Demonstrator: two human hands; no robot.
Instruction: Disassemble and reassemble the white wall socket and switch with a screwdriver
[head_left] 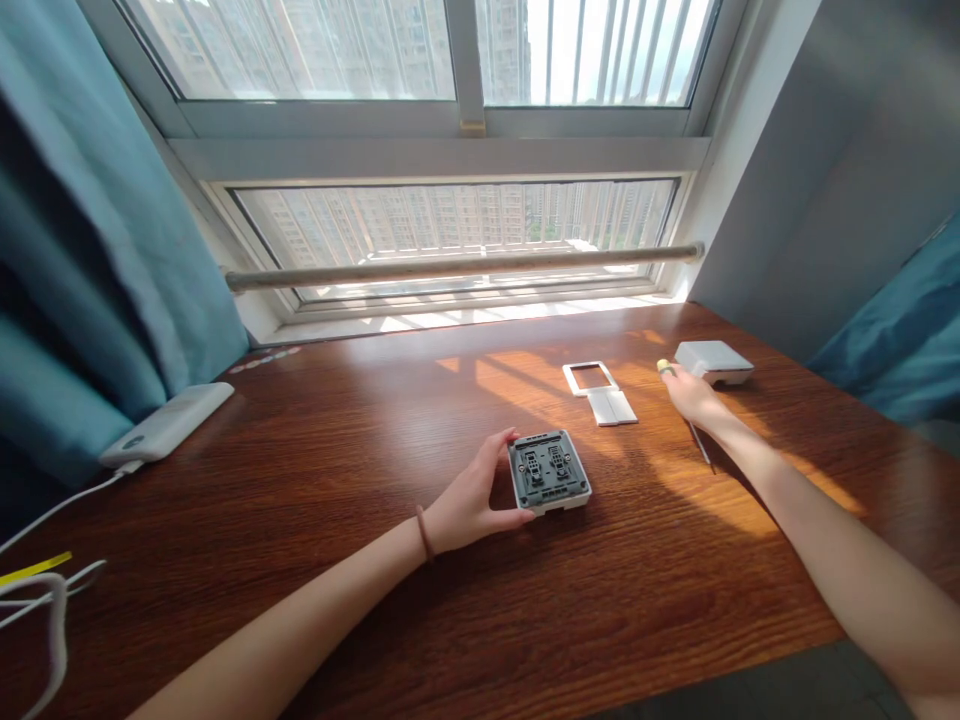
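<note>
A square wall switch [550, 468], its dark inner mechanism showing inside a white base, lies on the wooden table. My left hand [480, 492] grips it from the left, thumb at the near corner and fingers at the far one. Farther right, my right hand [691, 396] is closed around a screwdriver [703, 446] with a yellow handle end. Its thin shaft points down toward the tabletop. Between the hands, a white square frame [591, 378] and a white switch rocker plate [612, 406] lie side by side. Just beyond my right hand rests a white square box-like piece [712, 360].
A white power bank [169, 425] with a cable lies at the table's left, beside a blue curtain [112, 220]. More white cable [52, 610] and a yellow strip [36, 569] are at the left edge. A rail [465, 268] crosses the window behind the wooden table [360, 440].
</note>
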